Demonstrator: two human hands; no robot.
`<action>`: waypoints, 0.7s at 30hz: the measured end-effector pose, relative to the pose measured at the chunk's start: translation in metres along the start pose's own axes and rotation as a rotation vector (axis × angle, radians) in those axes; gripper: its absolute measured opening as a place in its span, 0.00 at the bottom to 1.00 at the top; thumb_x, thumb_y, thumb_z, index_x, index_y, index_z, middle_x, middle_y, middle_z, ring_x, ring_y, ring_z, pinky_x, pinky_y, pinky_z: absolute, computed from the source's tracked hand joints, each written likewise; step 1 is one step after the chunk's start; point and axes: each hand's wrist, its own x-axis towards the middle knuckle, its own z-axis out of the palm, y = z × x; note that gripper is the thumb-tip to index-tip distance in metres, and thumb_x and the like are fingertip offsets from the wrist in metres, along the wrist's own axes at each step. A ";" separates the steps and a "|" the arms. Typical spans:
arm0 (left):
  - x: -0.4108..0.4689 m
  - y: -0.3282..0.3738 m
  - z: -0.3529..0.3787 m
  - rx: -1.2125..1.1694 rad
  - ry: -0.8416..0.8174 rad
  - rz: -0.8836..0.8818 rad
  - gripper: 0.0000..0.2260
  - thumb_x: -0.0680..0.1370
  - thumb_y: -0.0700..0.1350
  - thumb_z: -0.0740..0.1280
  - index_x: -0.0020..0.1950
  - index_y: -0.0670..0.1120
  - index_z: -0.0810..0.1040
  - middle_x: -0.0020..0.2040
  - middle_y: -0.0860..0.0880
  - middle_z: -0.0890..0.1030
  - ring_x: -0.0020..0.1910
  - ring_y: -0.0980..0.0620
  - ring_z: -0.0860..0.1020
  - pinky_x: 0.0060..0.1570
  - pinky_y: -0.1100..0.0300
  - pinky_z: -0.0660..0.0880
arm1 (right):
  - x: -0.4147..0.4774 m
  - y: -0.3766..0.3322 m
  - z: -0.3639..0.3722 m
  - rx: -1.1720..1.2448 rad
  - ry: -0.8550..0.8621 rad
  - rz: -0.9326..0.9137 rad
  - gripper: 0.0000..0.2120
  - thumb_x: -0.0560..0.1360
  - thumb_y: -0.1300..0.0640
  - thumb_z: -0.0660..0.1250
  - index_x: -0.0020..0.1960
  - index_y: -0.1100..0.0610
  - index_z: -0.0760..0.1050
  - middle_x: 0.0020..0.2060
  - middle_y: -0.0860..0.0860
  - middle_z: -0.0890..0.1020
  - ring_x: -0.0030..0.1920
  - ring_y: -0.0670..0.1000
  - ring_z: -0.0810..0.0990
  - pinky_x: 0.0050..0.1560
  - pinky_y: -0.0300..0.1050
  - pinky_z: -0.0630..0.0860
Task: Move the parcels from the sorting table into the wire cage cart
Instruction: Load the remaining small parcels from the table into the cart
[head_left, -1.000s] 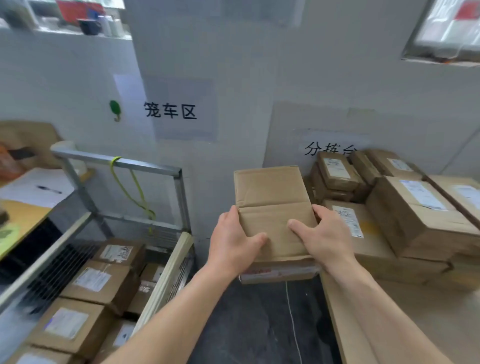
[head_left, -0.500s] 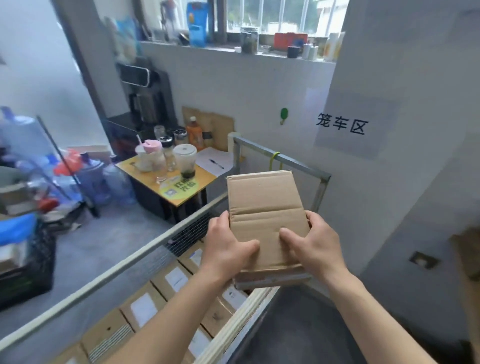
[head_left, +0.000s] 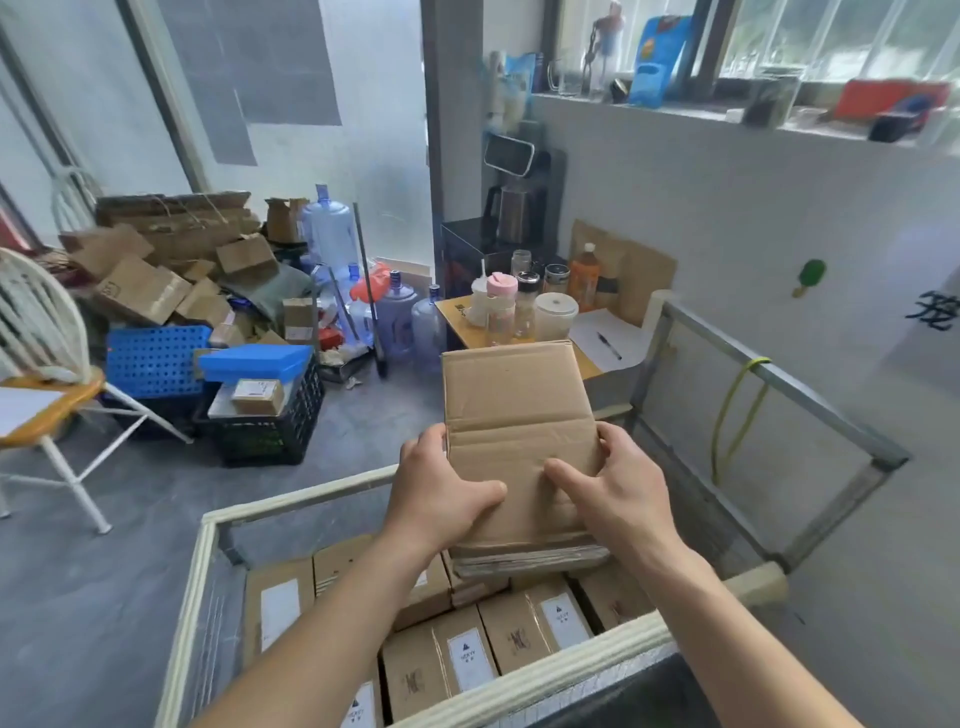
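I hold a plain brown cardboard parcel (head_left: 517, 410) with both hands, over the open top of the wire cage cart (head_left: 291, 501). My left hand (head_left: 439, 486) grips its near left edge and my right hand (head_left: 615, 493) grips its near right edge, thumbs on top. The parcel is level, label side hidden. Below it, several labelled parcels (head_left: 470, 657) lie packed flat inside the cart. The sorting table is out of view.
A low yellow table (head_left: 460, 319) with bottles and cups stands beyond the cart. A black crate (head_left: 270, 428), blue baskets, water jugs and a heap of flattened cardboard (head_left: 171, 260) fill the floor at left. A white chair (head_left: 49, 374) is far left.
My view has swung left from the sorting table to the cart. Both hands carried the parcel along, and it now hangs above the cart's interior.
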 end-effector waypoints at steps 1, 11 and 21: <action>-0.002 -0.001 -0.001 -0.005 0.023 -0.018 0.32 0.63 0.49 0.80 0.64 0.52 0.73 0.59 0.50 0.74 0.54 0.51 0.76 0.57 0.54 0.77 | 0.003 0.000 0.002 0.008 -0.025 -0.017 0.24 0.69 0.45 0.76 0.62 0.48 0.74 0.50 0.44 0.81 0.50 0.46 0.80 0.49 0.44 0.77; -0.022 0.000 0.008 -0.050 0.159 -0.129 0.31 0.64 0.47 0.81 0.64 0.51 0.72 0.57 0.51 0.80 0.52 0.51 0.80 0.53 0.49 0.80 | 0.023 0.008 0.006 0.015 -0.170 -0.124 0.22 0.70 0.44 0.76 0.57 0.43 0.69 0.46 0.41 0.77 0.47 0.42 0.77 0.47 0.43 0.76; -0.024 -0.016 -0.008 -0.032 0.224 -0.190 0.37 0.65 0.49 0.81 0.71 0.49 0.69 0.59 0.52 0.78 0.54 0.51 0.78 0.53 0.53 0.79 | 0.029 0.001 0.034 0.033 -0.245 -0.138 0.31 0.69 0.42 0.76 0.68 0.47 0.70 0.46 0.38 0.74 0.49 0.43 0.76 0.50 0.44 0.77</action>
